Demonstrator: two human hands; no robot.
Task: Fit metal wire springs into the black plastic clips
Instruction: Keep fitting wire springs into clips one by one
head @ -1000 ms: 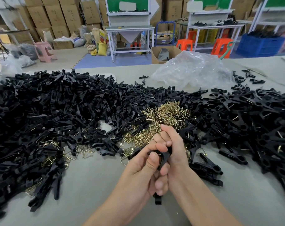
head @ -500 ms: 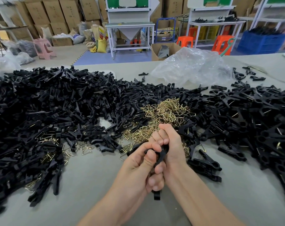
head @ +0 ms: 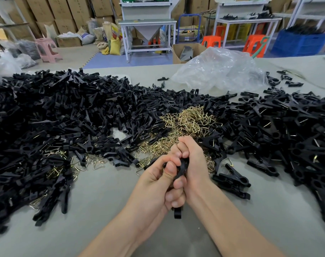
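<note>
Both hands are clasped together over the grey table, low in the middle of the head view. My left hand (head: pixel 154 184) and my right hand (head: pixel 192 164) grip one black plastic clip (head: pixel 182 167) between them; its lower end sticks out below my fingers. My left thumb presses on the clip's top. Any wire spring in the clip is hidden by my fingers. Just beyond my hands lies a heap of brass-coloured wire springs (head: pixel 191 119).
A big pile of loose black clip parts (head: pixel 55 115) covers the table's left. Clips with springs in them (head: pixel 287 130) lie heaped at the right. A crumpled clear plastic bag (head: pixel 217 69) sits behind. Bare grey table (head: pixel 102 210) lies around my forearms.
My hands stay clasped on the clip in much the same spot. My left thumb has shifted slightly on the clip's top.
</note>
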